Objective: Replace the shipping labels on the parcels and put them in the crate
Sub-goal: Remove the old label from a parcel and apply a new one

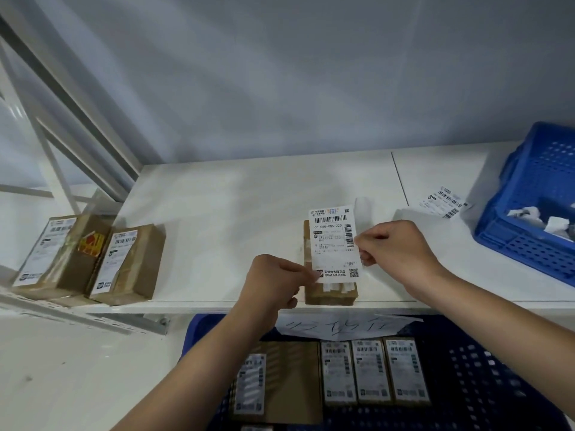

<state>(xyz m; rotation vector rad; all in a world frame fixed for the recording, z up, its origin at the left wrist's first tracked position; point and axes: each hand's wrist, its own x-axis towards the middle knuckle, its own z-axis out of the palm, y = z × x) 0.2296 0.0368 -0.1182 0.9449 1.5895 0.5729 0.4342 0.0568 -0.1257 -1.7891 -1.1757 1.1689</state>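
Labelling is partway through, by the look of it. Both hands pinch one label [334, 244] over the parcel [330, 292] at the shelf's [249, 197] front edge: left hand [273, 284] on its lower-left corner, right hand [395, 247] on its right edge; not yet stuck down. Four relabelled parcels lie in the crate [485, 377] below. Two parcels [90, 259] wait at the shelf's left end. A spare label [443, 202] lies by the bin [535, 206] of scraps.

A small brown cardboard parcel [329, 293] sits at the front of the white surface [249, 194]. Two more brown cardboard parcels [93, 259] lie far left. A blue plastic basket [529, 244] stands right. The dark blue plastic crate [485, 384] of parcels is below, in front.
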